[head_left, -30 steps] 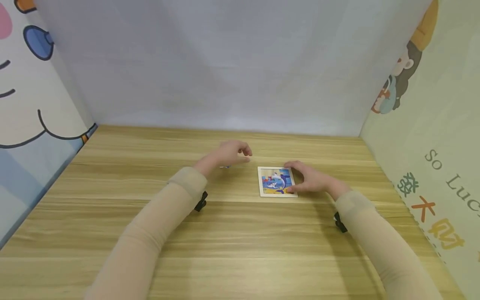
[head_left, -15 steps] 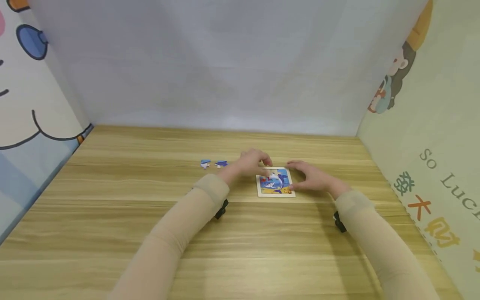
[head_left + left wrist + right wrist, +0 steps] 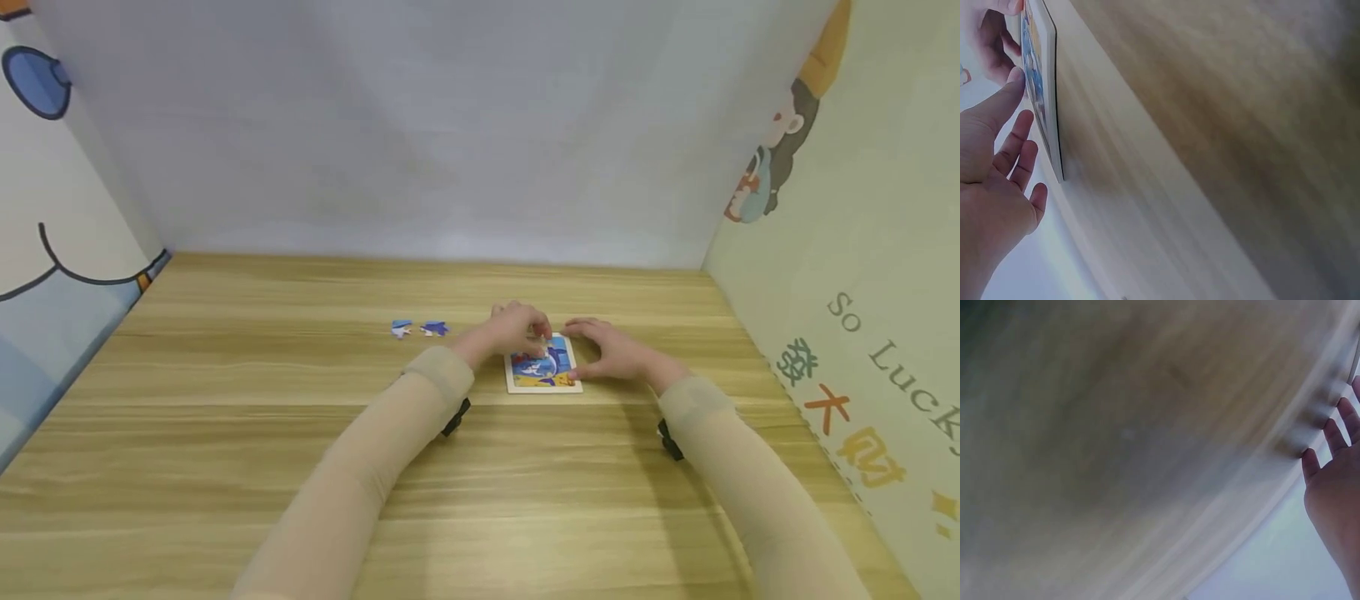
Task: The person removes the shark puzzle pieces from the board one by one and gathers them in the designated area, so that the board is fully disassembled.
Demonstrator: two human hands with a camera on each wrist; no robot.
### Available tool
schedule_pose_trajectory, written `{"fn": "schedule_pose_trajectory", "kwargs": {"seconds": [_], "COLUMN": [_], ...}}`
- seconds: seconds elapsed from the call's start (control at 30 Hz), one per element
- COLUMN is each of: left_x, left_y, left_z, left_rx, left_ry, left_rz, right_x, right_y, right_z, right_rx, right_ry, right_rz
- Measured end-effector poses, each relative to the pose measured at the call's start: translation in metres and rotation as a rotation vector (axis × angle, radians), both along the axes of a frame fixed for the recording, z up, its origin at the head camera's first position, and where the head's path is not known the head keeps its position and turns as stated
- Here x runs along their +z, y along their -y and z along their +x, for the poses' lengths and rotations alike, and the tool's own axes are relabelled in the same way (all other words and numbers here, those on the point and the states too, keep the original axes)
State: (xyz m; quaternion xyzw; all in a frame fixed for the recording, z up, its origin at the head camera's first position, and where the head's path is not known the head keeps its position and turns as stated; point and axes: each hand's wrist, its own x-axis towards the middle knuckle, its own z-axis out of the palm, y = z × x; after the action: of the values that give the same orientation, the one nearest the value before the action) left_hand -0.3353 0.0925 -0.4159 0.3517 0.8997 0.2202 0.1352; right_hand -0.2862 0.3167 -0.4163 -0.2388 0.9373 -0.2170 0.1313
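Note:
A small square jigsaw puzzle (image 3: 551, 379) with a pale frame and a blue sea-animal picture lies flat on the table. My left hand (image 3: 517, 327) is over its upper left part, with thumb and forefinger pinching a small puzzle piece, mostly hidden by the fingers. In the left wrist view the left thumb (image 3: 1004, 100) reaches the picture, while the other fingers spread beside the frame. My right hand (image 3: 618, 350) steadies the puzzle from the right, its thumb on the right edge and its forefinger near the far right corner. In the right wrist view its fingertips (image 3: 1330, 428) touch the tabletop.
Two loose blue and white puzzle pieces, one (image 3: 401, 328) left of the other (image 3: 434, 328), lie behind and left of my left wrist. The wood-grain table (image 3: 525, 483) meets a pale back wall (image 3: 450, 150), with printed panels at both sides.
My left hand has moved right, from near the loose pieces to over the puzzle, uncovering those pieces. The right hand has stayed at the puzzle's right edge. The head view has shifted slightly.

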Motion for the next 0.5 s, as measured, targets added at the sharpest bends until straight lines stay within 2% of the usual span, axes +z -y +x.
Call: {"fn": "schedule_pose_trajectory", "kwargs": {"seconds": [0.2,0.5], "left_x": [-0.0011,-0.0019], "left_y": [-0.0029,-0.0089], "left_z": [-0.0014,-0.0041], "left_rx": [0.007,0.037], "left_ry": [0.017,-0.011], "left_rz": [0.008,-0.017], "right_x": [-0.0016,0.0002], "right_y": [-0.0007,0.0001], "right_z": [-0.0024,-0.0009], "right_rx": [0.003,-0.005], "right_ry": [0.007,0.007], "right_rz": [0.014,0.010]}}
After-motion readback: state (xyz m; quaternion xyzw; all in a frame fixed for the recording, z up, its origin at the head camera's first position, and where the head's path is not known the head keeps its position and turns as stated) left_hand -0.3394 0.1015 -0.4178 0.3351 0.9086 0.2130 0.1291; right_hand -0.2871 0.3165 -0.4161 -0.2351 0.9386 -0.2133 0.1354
